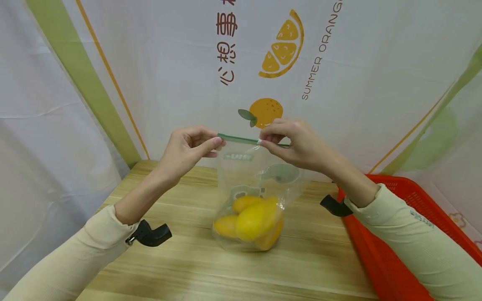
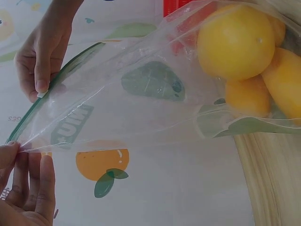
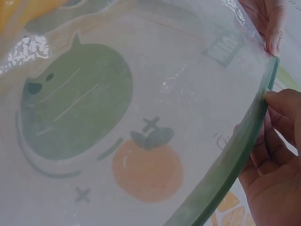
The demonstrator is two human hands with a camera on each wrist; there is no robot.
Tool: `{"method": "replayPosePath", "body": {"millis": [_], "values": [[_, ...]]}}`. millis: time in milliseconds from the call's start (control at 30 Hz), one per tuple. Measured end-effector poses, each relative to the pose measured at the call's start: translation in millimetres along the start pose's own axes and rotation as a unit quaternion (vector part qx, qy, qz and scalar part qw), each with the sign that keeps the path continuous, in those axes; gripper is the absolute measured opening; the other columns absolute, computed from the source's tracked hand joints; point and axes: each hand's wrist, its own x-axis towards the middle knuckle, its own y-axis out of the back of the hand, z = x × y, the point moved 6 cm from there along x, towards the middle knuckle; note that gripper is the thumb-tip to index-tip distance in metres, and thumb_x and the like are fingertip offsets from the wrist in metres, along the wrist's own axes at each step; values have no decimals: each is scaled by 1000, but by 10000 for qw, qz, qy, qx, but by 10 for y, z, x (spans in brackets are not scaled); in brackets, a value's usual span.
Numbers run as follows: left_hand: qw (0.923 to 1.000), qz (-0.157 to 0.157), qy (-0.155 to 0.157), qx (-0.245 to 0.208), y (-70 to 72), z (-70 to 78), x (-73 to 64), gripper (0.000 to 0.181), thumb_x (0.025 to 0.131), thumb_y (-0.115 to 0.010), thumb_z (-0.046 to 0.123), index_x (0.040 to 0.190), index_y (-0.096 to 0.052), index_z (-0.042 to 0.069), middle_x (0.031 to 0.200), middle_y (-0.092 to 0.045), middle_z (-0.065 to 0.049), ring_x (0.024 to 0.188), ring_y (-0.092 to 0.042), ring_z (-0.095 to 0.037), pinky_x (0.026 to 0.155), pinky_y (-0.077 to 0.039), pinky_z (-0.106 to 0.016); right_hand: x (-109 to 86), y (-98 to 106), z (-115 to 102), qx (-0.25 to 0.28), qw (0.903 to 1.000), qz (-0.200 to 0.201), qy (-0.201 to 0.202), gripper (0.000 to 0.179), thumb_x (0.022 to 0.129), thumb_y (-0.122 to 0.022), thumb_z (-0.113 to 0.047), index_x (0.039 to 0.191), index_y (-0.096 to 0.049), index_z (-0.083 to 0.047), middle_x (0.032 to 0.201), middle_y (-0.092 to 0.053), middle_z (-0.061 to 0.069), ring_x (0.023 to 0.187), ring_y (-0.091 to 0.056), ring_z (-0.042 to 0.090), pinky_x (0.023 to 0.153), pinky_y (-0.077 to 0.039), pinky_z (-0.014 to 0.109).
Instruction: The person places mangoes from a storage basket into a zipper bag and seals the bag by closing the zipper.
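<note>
A clear zip bag [image 1: 241, 173] with a green zip strip [image 1: 239, 138] along its top hangs upright between the hands, its bottom at the table. Several yellow and orange-yellow fruits [image 2: 235, 42] lie bunched in the bottom of the bag; their exact kind is unclear. My left hand [image 1: 184, 152] pinches the bag's top left corner between thumb and fingers. Farther right along the strip, my right hand [image 1: 297, 140] pinches a small white slider [image 2: 41, 94] with thumb and finger. From the right wrist view, the right thumb [image 3: 277, 99] presses against the green strip.
Under the bag is a wood-grain table [image 1: 180, 259]. A red plastic basket [image 1: 361, 238] stands at the right, partly below the right forearm. Behind the table hangs a white curtain [image 1: 169, 75] with printed oranges and green stripes. Each sleeve carries a black wrist mount [image 1: 154, 235].
</note>
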Motion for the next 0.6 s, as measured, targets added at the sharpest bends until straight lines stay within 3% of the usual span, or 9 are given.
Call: {"method": "replayPosePath", "body": {"millis": [600], "values": [[10000,16,30,-10,1,-24,2,13,99,-66,2,106,-71,-7,101,-73,-14,94,-71,-25,81,-61,-39,-53,29,22,-132,9999,-30,-22,7,90,-76,1,95,-75,-3,86,-66,-3,78,-58,10,68,-52,23]]}}
